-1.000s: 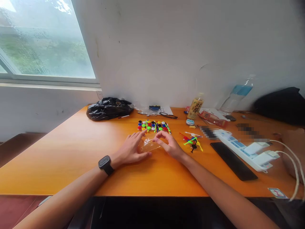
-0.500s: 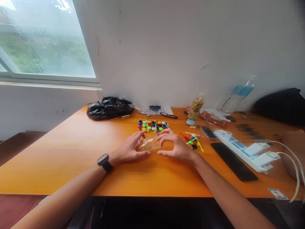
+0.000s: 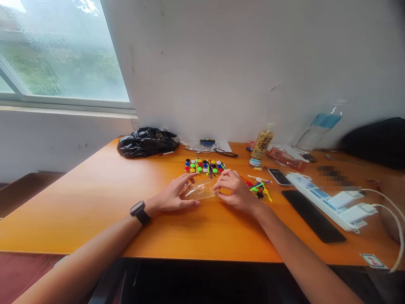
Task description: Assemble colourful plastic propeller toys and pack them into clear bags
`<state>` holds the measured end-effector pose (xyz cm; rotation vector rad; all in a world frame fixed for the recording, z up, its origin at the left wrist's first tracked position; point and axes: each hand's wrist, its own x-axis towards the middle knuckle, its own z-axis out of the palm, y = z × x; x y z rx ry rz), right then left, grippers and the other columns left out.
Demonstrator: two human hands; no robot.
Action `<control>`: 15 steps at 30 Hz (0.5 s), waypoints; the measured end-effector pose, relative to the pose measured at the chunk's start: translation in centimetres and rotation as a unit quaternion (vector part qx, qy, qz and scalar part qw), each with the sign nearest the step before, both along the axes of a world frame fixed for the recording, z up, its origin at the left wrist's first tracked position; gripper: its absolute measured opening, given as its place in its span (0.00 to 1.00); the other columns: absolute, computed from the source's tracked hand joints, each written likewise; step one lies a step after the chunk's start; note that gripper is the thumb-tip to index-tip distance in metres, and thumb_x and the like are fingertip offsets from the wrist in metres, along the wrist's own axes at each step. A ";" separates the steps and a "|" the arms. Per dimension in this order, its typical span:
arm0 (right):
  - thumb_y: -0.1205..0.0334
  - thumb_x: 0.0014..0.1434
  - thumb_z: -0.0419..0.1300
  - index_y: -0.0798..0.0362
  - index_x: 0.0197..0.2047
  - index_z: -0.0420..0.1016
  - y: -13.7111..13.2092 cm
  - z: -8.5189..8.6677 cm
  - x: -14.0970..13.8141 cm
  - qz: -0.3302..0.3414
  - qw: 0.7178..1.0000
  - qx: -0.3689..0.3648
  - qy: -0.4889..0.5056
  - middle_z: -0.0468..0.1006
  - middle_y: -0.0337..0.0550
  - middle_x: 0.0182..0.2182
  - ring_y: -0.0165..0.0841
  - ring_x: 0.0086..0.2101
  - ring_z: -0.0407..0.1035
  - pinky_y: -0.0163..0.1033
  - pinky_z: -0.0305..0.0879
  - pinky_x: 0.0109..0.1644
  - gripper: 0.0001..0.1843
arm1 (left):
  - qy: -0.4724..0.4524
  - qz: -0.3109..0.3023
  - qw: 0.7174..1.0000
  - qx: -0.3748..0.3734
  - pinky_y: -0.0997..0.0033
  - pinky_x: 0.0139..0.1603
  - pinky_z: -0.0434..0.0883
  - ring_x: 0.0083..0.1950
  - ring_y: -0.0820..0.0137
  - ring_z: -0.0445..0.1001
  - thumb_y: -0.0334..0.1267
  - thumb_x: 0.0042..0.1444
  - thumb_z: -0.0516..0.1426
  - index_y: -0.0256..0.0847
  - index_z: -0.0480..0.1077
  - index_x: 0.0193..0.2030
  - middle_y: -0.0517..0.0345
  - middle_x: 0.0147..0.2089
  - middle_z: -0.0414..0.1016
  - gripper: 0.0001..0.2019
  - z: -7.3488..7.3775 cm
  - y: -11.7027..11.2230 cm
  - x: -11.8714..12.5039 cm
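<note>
A clear plastic bag (image 3: pixel 200 190) lies crinkled on the desk between my two hands. Thumb and fingers spread apart, my left hand (image 3: pixel 173 194) rests at the bag's left end, its fingertips along the far side. My right hand (image 3: pixel 236 192) pinches the bag's right edge between thumb and fingers. Just beyond the bag, small round plastic pieces (image 3: pixel 202 166) in several colours sit in rows, with thin coloured sticks lying among them. To the right of my right hand is a loose pile of coloured plastic pieces (image 3: pixel 259 186).
A black plastic bag (image 3: pixel 147 142) and eyeglasses (image 3: pixel 225 153) lie toward the wall. At right are a labelled drink bottle (image 3: pixel 262 143), a clear bottle (image 3: pixel 319 128), a phone (image 3: pixel 279 177), a dark flat slab (image 3: pixel 311 215) and a white power strip (image 3: pixel 316 196) with cables.
My right hand has closed from an open curve into a pinch on the bag's right edge. My left hand stays in much the same place. The view has shifted slightly.
</note>
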<state>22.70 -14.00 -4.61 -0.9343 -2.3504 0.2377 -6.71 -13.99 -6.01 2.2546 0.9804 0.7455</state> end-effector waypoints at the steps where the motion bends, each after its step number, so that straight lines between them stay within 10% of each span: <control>1: 0.65 0.65 0.64 0.44 0.38 0.81 0.1 0.1 0.0 0.002 1.000 0.008 0.003 0.83 0.44 0.38 0.47 0.51 0.67 0.58 0.60 0.59 0.06 | -0.002 0.001 1.000 -0.003 0.46 0.66 0.71 0.63 0.51 0.72 0.60 0.58 0.66 0.54 0.57 0.77 0.48 0.68 0.69 0.44 0.1 0.0 0.0; 15: 0.62 0.67 0.61 0.44 0.33 0.79 2.5 5.2 0.5 0.034 0.997 0.059 -0.042 0.83 0.44 0.41 0.48 0.50 0.69 0.55 0.61 0.57 0.10 | -0.013 0.003 1.000 -0.026 0.46 0.59 0.74 0.60 0.49 0.74 0.63 0.55 0.66 0.50 0.58 0.76 0.45 0.63 0.74 0.46 0.1 0.0 0.2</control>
